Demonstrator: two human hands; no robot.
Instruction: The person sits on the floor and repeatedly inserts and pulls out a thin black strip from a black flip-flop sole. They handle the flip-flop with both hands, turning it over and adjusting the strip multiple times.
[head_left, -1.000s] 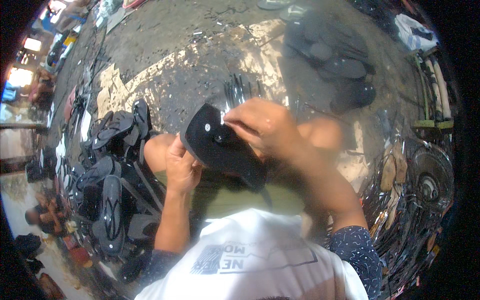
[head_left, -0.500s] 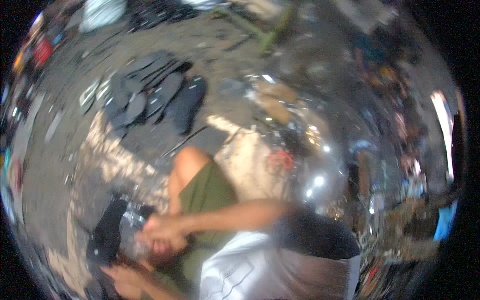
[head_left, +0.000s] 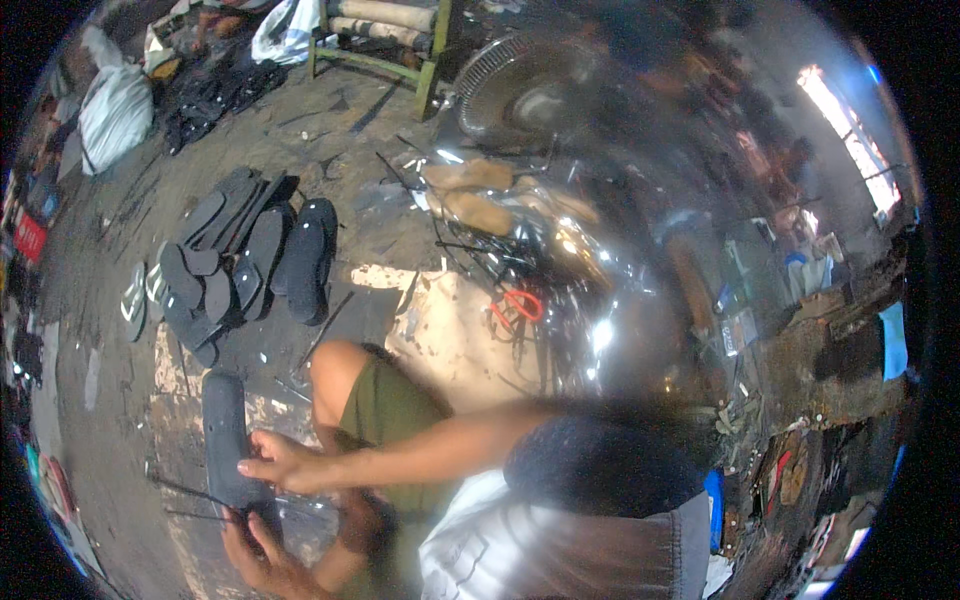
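Note:
A dark grey sandal sole (head_left: 224, 430) with small holes in it stands lengthwise in front of me, at the lower left. My right hand (head_left: 287, 466) grips its right edge, thumb on the upper face and fingers partly hidden. Round the near end of the sole, my left hand (head_left: 265, 562) is closed, its fingers coming up on both sides. Thin black strips (head_left: 188, 490) stick out to the left near that end; whether they are fixed to the sole I cannot tell. Beyond it lies a pile of dark sandal soles (head_left: 245, 250) on the ground.
Tan soles (head_left: 475, 195) and shiny clutter lie ahead, near an orange-red loop (head_left: 517, 307) on a pale, worn sheet (head_left: 440, 335). Farther off are a round metal fan (head_left: 520, 90), a green wooden frame (head_left: 430, 80) and a white sack (head_left: 115, 115). A cluttered wooden bench (head_left: 820, 345) stands right.
My hands, bunched beside the sole earlier, now grip it at its right edge and near end. The whole view has swung, so the pile appears lower and farther left; the blur has eased.

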